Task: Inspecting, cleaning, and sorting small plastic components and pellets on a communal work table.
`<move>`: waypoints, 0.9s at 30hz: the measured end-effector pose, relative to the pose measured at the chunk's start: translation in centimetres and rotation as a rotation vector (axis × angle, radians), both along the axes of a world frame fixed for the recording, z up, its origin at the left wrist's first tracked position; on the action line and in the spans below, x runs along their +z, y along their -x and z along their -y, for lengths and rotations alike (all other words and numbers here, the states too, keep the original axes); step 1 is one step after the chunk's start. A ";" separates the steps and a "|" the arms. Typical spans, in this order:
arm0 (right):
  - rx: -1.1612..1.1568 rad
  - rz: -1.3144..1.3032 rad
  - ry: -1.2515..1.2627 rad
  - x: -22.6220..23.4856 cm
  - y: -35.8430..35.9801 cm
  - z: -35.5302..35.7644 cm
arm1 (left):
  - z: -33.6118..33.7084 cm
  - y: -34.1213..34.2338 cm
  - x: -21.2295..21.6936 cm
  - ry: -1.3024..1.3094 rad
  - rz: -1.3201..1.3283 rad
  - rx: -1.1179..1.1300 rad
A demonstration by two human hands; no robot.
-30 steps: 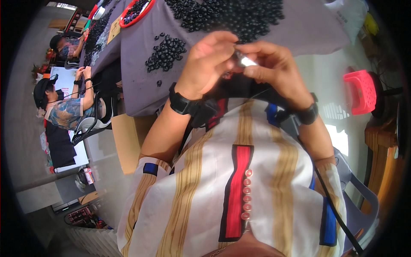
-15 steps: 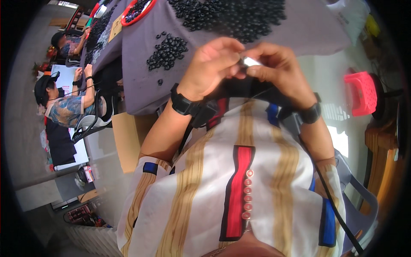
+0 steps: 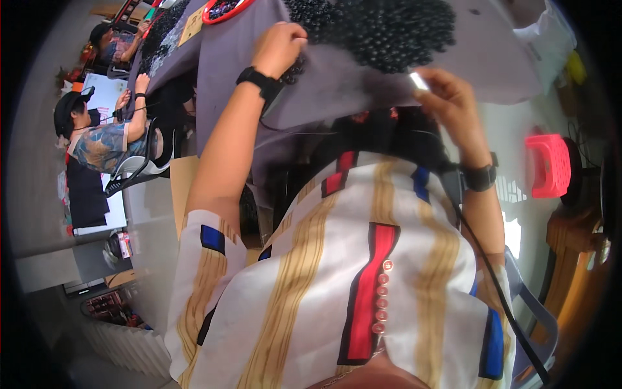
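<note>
My right hand (image 3: 451,100) pinches a small bright white or silvery piece (image 3: 419,81) between thumb and fingers, just off the near side of a large pile of small black round pieces (image 3: 395,32). Over the smaller heap of black pieces (image 3: 295,70), at the left of the big pile, is my left hand (image 3: 280,48). Its fingers are drawn together and cover most of that heap; whether anything is between them is hidden. Both wrists wear black bands.
A grey cloth covers the table (image 3: 236,58). A red-rimmed tray (image 3: 223,11) of dark pieces lies far left. Two people sit along the left side, near more black and clear pieces. A pink stool (image 3: 547,165) stands right, and a white bag (image 3: 547,39) lies far right.
My hands were together over the table's near edge and have parted. The left went forward and left to the small heap; the right moved right, keeping the bright piece.
</note>
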State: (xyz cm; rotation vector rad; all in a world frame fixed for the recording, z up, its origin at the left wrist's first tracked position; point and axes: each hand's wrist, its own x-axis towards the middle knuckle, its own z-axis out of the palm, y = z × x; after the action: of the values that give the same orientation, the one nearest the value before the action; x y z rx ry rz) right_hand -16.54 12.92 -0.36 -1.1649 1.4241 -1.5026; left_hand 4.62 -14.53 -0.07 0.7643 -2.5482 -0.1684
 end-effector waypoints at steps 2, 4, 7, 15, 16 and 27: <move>0.013 -0.020 0.029 0.1 -0.2 0.2 | 0.1 1.7 -0.5 -0.139 0.129 0.052; 0.028 0.015 0.014 0.2 -0.2 0.2 | 0.3 2.7 -0.8 -0.165 0.195 0.098; 0.030 -0.020 -0.021 0.3 -0.2 0.2 | 0.3 3.3 -1.5 -0.154 0.210 0.170; 0.058 0.063 0.004 0.0 -0.9 0.3 | -2.3 3.7 0.8 -0.184 0.115 0.085; 0.059 0.046 -0.011 0.1 -1.0 0.2 | -3.2 3.5 1.6 -0.261 0.054 0.067; 0.000 -0.312 0.212 2.1 -2.0 -0.8 | -13.1 3.3 2.6 -1.615 -0.616 -0.382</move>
State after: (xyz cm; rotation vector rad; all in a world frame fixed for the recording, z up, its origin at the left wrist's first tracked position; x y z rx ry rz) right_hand -14.50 13.77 1.73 -1.5849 1.4895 -1.5498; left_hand 1.33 -1.43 2.57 0.4807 -1.4818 -2.2715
